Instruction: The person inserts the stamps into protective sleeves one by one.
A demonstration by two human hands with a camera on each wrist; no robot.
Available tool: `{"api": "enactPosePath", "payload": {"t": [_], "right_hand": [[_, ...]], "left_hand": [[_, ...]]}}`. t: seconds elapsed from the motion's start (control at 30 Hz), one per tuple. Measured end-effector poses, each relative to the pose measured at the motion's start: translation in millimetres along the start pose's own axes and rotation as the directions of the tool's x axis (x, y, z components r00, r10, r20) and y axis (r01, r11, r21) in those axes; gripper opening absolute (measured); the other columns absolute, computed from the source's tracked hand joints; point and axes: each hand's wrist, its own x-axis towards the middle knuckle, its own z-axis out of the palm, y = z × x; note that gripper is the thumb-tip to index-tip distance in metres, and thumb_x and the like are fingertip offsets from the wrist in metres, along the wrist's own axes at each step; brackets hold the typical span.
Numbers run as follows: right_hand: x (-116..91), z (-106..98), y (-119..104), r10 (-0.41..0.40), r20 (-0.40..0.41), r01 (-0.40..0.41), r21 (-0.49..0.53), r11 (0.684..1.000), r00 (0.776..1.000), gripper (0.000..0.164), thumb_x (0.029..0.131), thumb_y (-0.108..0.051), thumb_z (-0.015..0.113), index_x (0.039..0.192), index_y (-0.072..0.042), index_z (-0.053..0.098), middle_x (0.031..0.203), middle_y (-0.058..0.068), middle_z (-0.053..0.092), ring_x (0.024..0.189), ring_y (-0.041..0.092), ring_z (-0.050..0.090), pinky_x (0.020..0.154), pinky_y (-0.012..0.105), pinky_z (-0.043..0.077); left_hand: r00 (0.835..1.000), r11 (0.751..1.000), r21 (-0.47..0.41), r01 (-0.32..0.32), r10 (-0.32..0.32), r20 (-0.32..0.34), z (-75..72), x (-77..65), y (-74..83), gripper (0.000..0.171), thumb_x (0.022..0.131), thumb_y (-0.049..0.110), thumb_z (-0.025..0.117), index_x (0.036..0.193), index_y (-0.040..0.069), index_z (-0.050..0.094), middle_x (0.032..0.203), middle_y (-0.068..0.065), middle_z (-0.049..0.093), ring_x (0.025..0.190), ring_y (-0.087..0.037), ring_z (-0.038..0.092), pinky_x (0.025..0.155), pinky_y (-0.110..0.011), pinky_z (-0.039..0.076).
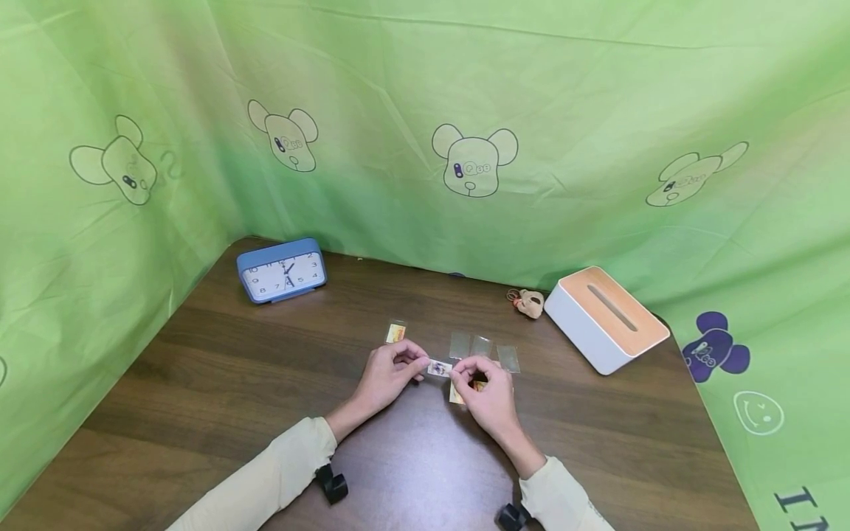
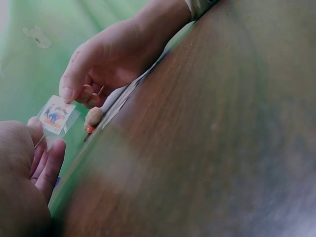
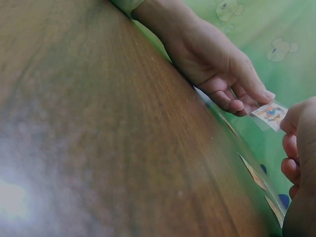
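Between both hands hangs a small white-bordered picture card [image 1: 439, 368] in a clear plastic sleeve [image 2: 73, 120], raised above the table. My left hand [image 1: 392, 376] pinches one end of the sleeve between thumb and fingers. At the other end, my right hand [image 1: 490, 397] pinches the top edge of the card with thumb and forefinger. The left wrist view shows the card's coloured figures, with see-through film showing along its sides. Below the right hand lie yellowish picture cards [image 1: 456, 394], partly hidden by it.
Several clear sleeves [image 1: 459, 344] lie beyond the right hand. A yellow card [image 1: 395, 333] in a sleeve lies beyond the left hand. At the back stand a blue clock [image 1: 284, 271], a small plush keychain [image 1: 530, 303] and a white tissue box [image 1: 584, 332] with a wooden top. Green curtain borders the table.
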Motion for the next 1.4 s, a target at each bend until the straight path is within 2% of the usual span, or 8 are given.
{"api": "enactPosePath", "payload": {"t": [0.2, 0.47, 0.63, 0.87, 1.0, 1.17, 1.3, 1.4], "right_hand": [[0.1, 0.3, -1.9, -0.004, 0.013, 0.004, 0.024, 1.0, 1.0, 0.021, 0.086, 0.004, 0.09, 0.087, -0.014, 0.079, 0.074, -0.004, 0.066, 0.074, 0.007, 0.058, 0.07, 0.028, 0.049], [-0.4, 0.1, -0.8, -0.016, 0.029, 0.013, 0.072, 0.997, 0.999, 0.018, 0.088, 0.007, 0.087, 0.089, -0.009, 0.08, 0.073, 0.001, 0.066, 0.073, 0.004, 0.057, 0.066, 0.023, 0.048], [0.0, 0.1, 0.9, -0.027, 0.037, 0.024, 0.076, 0.997, 0.999, 0.016, 0.087, 0.01, 0.086, 0.09, -0.005, 0.082, 0.073, 0.004, 0.067, 0.073, 0.004, 0.057, 0.066, 0.021, 0.047], [1.2, -0.4, 2.2, -0.057, 0.041, 0.055, 0.064, 0.996, 0.998, 0.009, 0.087, 0.002, 0.09, 0.091, -0.004, 0.084, 0.073, 0.003, 0.068, 0.073, 0.006, 0.057, 0.067, 0.024, 0.047], [2.1, -0.8, 1.2, -0.07, 0.042, 0.066, 0.081, 0.995, 0.997, 0.011, 0.085, 0.004, 0.091, 0.09, -0.002, 0.084, 0.072, 0.004, 0.067, 0.072, 0.006, 0.056, 0.066, 0.024, 0.046], [2.5, -0.9, 0.6, -0.041, 0.036, 0.037, 0.091, 0.995, 0.999, 0.015, 0.084, 0.005, 0.092, 0.088, -0.007, 0.085, 0.071, 0.002, 0.065, 0.07, 0.005, 0.055, 0.064, 0.019, 0.044], [2.2, -1.2, 1.7, -0.008, 0.028, 0.006, 0.077, 0.997, 1.0, 0.015, 0.087, 0.002, 0.092, 0.094, -0.01, 0.086, 0.077, 0.0, 0.068, 0.074, 0.004, 0.058, 0.067, 0.016, 0.046], [2.3, -1.3, 2.4, -0.016, 0.019, 0.015, 0.064, 0.998, 1.0, 0.017, 0.089, 0.0, 0.091, 0.1, -0.012, 0.086, 0.083, 0.001, 0.071, 0.077, 0.008, 0.062, 0.07, 0.018, 0.051]], "left_hand": [[1.0, 1.0, -0.03, 0.002, -0.002, 0.002, 3.1, -2.7, 0.2, 0.009, 0.102, 0.001, 0.079, 0.103, -0.007, 0.075, 0.094, -0.018, 0.079, 0.076, -0.023, 0.077, 0.07, -0.029, 0.065], [1.0, 0.998, -0.065, -0.016, 0.016, 0.003, 5.5, -4.3, -0.1, 0.011, 0.102, 0.0, 0.078, 0.104, -0.01, 0.074, 0.095, -0.021, 0.079, 0.076, -0.021, 0.078, 0.072, -0.031, 0.066], [1.0, 0.998, -0.065, -0.005, 0.006, 0.014, 6.2, -4.3, 0.1, 0.011, 0.102, 0.001, 0.078, 0.105, -0.009, 0.074, 0.096, -0.021, 0.079, 0.079, -0.023, 0.079, 0.074, -0.032, 0.067], [0.999, 0.997, -0.072, 0.003, 0.0, 0.032, 5.4, -4.6, 0.1, 0.01, 0.103, 0.0, 0.077, 0.106, -0.009, 0.073, 0.097, -0.021, 0.079, 0.08, -0.025, 0.08, 0.076, -0.032, 0.067], [0.999, 0.997, -0.075, 0.007, -0.004, 0.045, 5.2, -4.1, 0.0, 0.01, 0.103, 0.001, 0.077, 0.105, -0.008, 0.074, 0.097, -0.02, 0.079, 0.08, -0.023, 0.08, 0.076, -0.033, 0.067], [0.999, 0.997, -0.08, 0.012, -0.008, 0.053, 5.6, -3.6, 0.1, 0.009, 0.103, 0.0, 0.076, 0.105, -0.008, 0.074, 0.096, -0.019, 0.079, 0.079, -0.018, 0.079, 0.076, -0.033, 0.067], [0.999, 0.995, -0.098, 0.013, -0.01, 0.034, 6.1, -3.3, 0.9, 0.008, 0.104, -0.002, 0.074, 0.105, -0.01, 0.072, 0.096, -0.019, 0.077, 0.077, -0.013, 0.077, 0.075, -0.032, 0.067], [1.0, 0.993, -0.117, 0.001, 0.001, 0.02, 5.9, -3.6, 1.5, 0.009, 0.104, -0.004, 0.073, 0.106, -0.012, 0.071, 0.095, -0.02, 0.076, 0.076, -0.012, 0.075, 0.074, -0.031, 0.067]]}}
